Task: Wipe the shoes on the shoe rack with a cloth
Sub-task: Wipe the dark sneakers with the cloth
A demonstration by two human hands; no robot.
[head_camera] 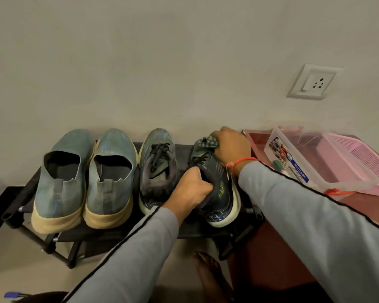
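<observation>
Right-centre of frame, on the rack [184, 149]: left hand [190, 191] clenches the sneaker [219, 189] collar. Right hand [232, 147] presses the cloth [207, 142] on the toe; the shoe's long axis runs toward the wall.

Four shoes [109, 178] on rack [15, 206] — basket [357, 162] right, on table [271, 259].

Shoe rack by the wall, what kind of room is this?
Probably a home entryway or a corner of a room. A low black shoe rack stands against a plain wall with a power socket, and a pink basket sits on a table beside it.
</observation>
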